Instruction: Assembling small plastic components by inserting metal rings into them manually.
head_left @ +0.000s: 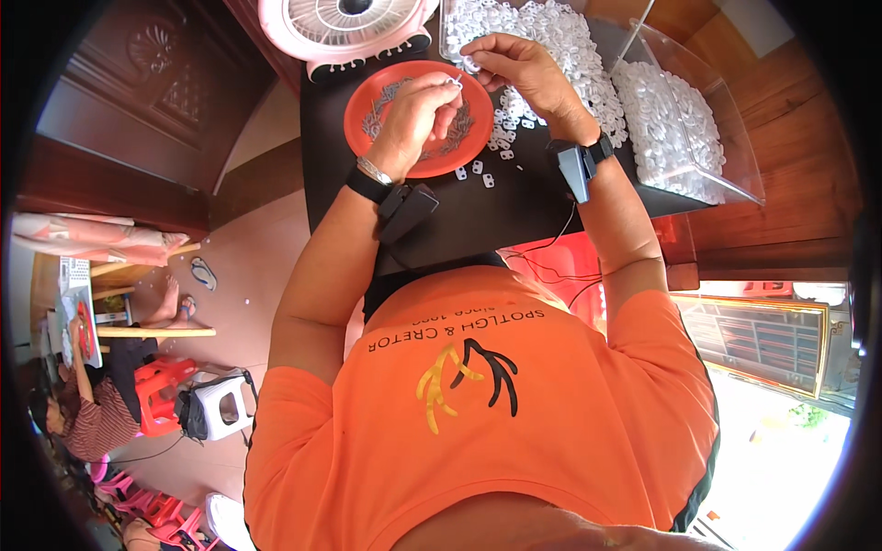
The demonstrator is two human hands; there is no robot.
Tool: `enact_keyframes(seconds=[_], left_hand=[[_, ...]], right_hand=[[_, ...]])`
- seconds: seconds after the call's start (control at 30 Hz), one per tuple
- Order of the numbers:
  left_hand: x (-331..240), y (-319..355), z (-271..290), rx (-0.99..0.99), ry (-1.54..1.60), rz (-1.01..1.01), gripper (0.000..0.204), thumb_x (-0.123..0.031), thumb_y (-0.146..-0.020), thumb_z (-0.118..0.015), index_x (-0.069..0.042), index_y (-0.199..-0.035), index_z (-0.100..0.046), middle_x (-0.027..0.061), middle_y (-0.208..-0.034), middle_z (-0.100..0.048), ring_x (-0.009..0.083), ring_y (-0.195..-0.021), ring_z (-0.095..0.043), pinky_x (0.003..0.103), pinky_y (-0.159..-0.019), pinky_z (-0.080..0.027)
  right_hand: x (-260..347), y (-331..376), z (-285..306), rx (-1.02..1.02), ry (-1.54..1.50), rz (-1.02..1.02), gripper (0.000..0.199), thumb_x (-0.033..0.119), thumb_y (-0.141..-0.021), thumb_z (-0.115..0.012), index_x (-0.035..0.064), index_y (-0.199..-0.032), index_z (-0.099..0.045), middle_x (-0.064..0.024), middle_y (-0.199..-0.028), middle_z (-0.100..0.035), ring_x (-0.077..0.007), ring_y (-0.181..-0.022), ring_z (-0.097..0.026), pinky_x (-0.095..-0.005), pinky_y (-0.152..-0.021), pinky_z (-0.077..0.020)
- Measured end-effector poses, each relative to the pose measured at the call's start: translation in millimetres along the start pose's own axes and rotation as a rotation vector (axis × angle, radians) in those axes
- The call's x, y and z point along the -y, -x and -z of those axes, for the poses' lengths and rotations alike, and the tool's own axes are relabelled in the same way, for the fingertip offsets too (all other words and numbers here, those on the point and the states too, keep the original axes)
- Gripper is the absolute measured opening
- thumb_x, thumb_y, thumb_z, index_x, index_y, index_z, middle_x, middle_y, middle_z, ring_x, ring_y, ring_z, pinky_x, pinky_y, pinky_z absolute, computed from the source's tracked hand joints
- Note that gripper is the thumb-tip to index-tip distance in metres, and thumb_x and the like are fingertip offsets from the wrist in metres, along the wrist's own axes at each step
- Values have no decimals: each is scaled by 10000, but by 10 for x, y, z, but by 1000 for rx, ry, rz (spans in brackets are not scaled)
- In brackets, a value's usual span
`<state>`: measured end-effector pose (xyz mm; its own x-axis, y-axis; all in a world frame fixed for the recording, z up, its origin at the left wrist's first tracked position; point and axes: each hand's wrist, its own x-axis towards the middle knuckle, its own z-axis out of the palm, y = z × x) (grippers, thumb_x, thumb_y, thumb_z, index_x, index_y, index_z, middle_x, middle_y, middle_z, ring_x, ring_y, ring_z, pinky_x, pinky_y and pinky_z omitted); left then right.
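Note:
My left hand point(421, 119) is closed in a pinch over an orange-red bowl point(353, 118). At its fingertips is a small pale piece point(455, 83), too small to make out exactly. Inside the bowl lie many small grey screw-like pieces point(457, 135). To the right and a little farther off, my right hand point(531, 78) pinches a small white plastic piece point(470, 64) between thumb and forefinger. Beneath and beyond this hand spreads a heap of white plastic pieces with holes point(588, 55). Several loose ones point(488, 181) lie on the dark table point(441, 225) by the bowl.
A pink fan point(344, 37) stands at the far left of the table. To the right, a clear bin point(735, 188) holds more white pieces. Cables point(551, 266) hang at the near edge. On the left, another person point(96, 418) sits beside red and white stools point(220, 409).

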<state>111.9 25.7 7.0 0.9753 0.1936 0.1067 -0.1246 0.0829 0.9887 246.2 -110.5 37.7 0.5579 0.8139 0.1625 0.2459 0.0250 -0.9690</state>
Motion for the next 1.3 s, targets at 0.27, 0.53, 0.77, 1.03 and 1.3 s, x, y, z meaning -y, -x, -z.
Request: enact_keyframes(seconds=[0.27,0.53,0.77,1.03,1.3], left_hand=[[23,-9,17,-32,41,7,237,-260,-875,-481,-63,-755,-538,-24,-578,-463,52,-480,-423,185,-420,-282],[52,-33,41,-58,42,33,228,-250,-877,-485,-68,-750,-538,-26,-572,-466,55,-466,-421,186,-419,-287],[36,-21,30,-66,39,49,215,-235,-867,-488,-67,-744,-538,-22,-578,-471,59,-467,-422,191,-431,-287],[38,-15,28,-59,23,34,223,-236,-866,-487,-51,-753,-540,-15,-583,-474,61,-469,-425,194,-421,-287],[57,-22,27,-62,9,47,219,-235,-860,-496,-46,-759,-545,-14,-576,-470,60,-460,-423,192,-406,-281]], right_hand=[[-28,-95,-111,51,16,16,174,154,-875,-581,66,-1005,-656,25,-805,-629,-47,-716,-558,-197,-689,-446],[-29,-77,-123,64,38,7,164,143,-877,-577,52,-989,-655,12,-798,-627,-55,-721,-557,-200,-698,-450],[-28,-70,-109,30,50,16,159,138,-872,-583,47,-979,-658,10,-801,-628,-56,-724,-557,-202,-704,-454],[-22,-49,-111,57,15,18,158,132,-872,-580,43,-976,-660,12,-789,-623,-55,-723,-555,-199,-701,-454],[-50,-55,-118,72,24,53,154,113,-874,-575,23,-971,-654,4,-790,-622,-56,-717,-554,-195,-687,-453]])
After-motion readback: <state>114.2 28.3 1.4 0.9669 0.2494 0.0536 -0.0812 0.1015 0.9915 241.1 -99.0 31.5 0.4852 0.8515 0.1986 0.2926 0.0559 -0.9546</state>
